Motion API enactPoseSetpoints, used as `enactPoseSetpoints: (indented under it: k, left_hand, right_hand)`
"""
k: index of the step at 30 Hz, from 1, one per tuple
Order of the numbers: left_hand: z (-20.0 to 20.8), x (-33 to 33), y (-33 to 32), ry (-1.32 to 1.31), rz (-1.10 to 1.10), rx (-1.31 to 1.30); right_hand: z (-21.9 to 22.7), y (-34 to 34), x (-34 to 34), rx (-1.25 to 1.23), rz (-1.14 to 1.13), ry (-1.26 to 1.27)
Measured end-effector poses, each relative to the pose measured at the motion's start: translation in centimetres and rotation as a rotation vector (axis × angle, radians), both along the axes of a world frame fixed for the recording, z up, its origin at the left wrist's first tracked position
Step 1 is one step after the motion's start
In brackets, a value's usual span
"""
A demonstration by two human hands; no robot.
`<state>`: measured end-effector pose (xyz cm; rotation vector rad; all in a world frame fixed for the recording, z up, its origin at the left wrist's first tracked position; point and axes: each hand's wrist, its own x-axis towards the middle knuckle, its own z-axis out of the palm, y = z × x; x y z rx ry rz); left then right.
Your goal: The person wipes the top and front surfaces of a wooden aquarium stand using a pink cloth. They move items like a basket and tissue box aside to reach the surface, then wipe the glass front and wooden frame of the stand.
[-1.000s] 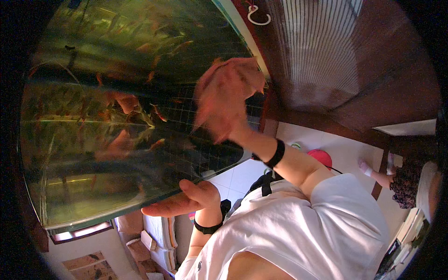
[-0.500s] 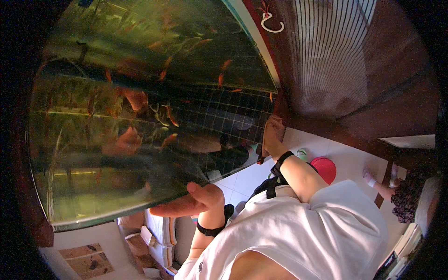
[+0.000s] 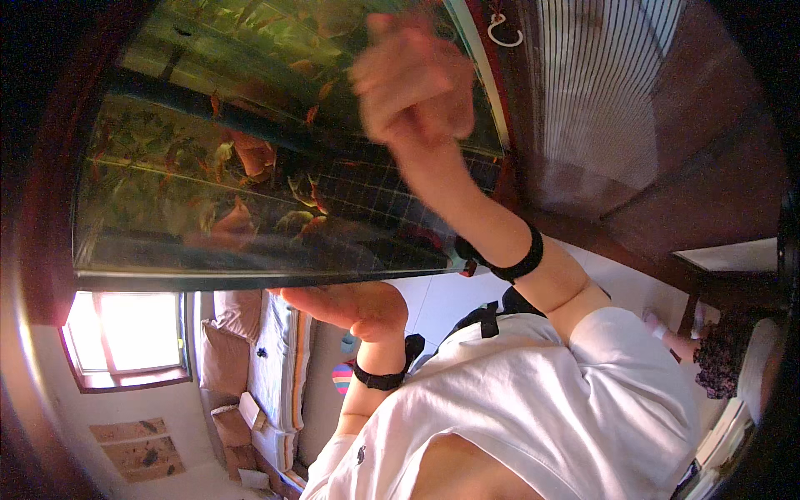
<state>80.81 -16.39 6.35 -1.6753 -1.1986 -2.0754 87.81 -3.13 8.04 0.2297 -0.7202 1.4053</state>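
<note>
Several orange and pale fish and terracotta-coloured pots show behind a large glass panel with a dark lower edge. Under that edge lies my left hand, its fingers stretched flat to the left, close against or touching the glass. I raise my right hand in front of the panel's upper right part; its fingers look curled but are smeared by motion, and anything in them is hidden. Both wrists wear black straps.
A white hook hangs beside a ribbed, dark-framed panel at right. Lower left are a bright window, brown cushions and a bed or couch. At far right is dark patterned cloth near someone's leg.
My right hand has left the panel's right edge and risen up and left across it. The panel's lower edge stands higher in view, uncovering the window. My left hand has shifted slightly up.
</note>
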Motion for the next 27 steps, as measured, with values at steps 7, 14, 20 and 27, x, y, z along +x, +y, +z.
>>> enactPoseSetpoints:
  k: [7, 14, 20, 27]
  left_hand:
    - [-2.7, -2.8, -4.3, -0.388, -0.19, -0.432]
    - [-1.4, -1.3, -1.2, -0.361, 0.013, -0.129]
    - [-0.9, -1.3, -1.0, 0.067, -0.035, 0.023]
    - [-1.4, -0.9, -0.4, 0.049, -0.034, 0.003]
  right_hand:
    - [-2.1, -7.6, -1.4, 0.484, -0.872, -0.87]
    - [-16.9, -12.7, -2.1, 0.484, -0.715, -1.165]
    - [-27.7, -14.1, -0.1, 0.153, -0.095, -1.227]
    - [-45.1, -14.5, 0.2, 0.138, -0.151, -1.973]
